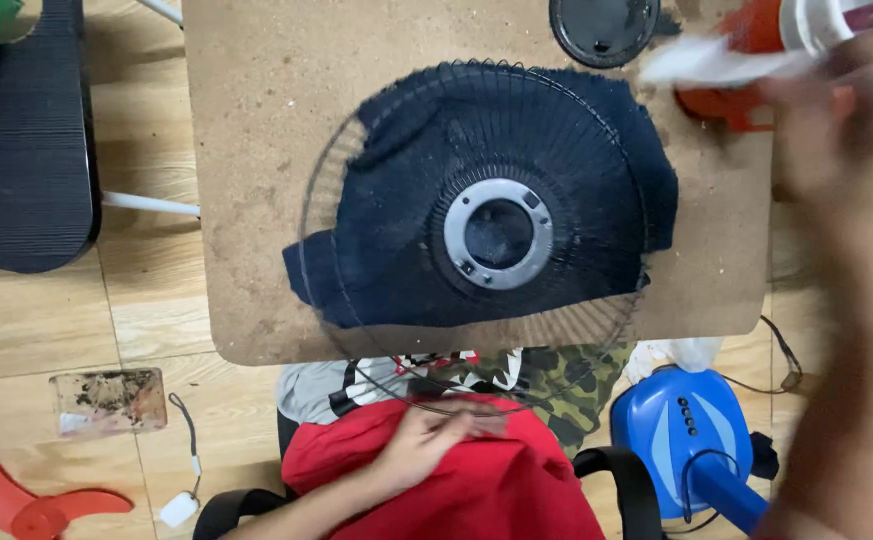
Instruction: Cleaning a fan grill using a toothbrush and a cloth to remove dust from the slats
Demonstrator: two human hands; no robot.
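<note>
A round black wire fan grille with a grey metal ring at its centre lies on a dark blue cloth on a brown board table. Its near rim hangs over the table's edge above my lap. My left hand grips that near rim, resting on a red cloth. My right hand is blurred at the upper right and seems to hold a white cloth beside an orange-red and white fan part.
A black round cap lies at the table's far edge. On the wooden floor are a blue fan base at the right, a red fan blade, a dirty flat rectangle and a white plug. A black chair stands left.
</note>
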